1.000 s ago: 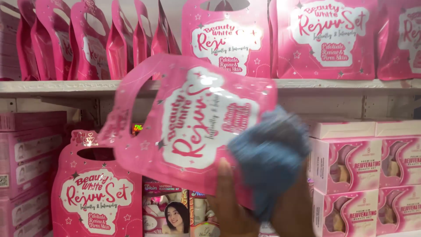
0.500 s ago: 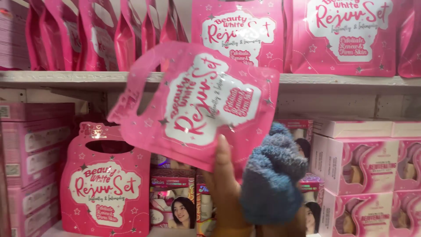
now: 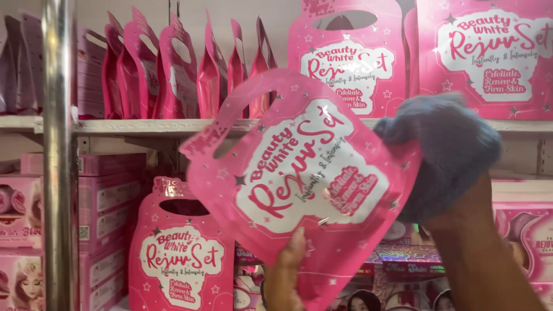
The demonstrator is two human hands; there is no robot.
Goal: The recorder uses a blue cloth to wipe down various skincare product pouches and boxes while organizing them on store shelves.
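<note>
My left hand (image 3: 285, 276) holds up a glossy pink pouch (image 3: 299, 178) with a cut-out handle and a white label, tilted to the left, thumb on its lower front. My right hand (image 3: 461, 201) grips a fluffy blue-grey cloth (image 3: 446, 147) and presses it against the pouch's upper right edge. Only the wrist and back of that hand show under the cloth.
A white shelf (image 3: 150, 125) behind carries several upright pink pouches (image 3: 173, 69). Below stand another pink pouch (image 3: 178, 253), stacked pink boxes (image 3: 109, 201) and small product boxes. A shiny metal pole (image 3: 57, 155) rises at the left.
The cloth in my right hand has moved up from the pouch's lower right to its upper right edge. The pouch has shifted right and lower, and the view has swung left, showing the pole.
</note>
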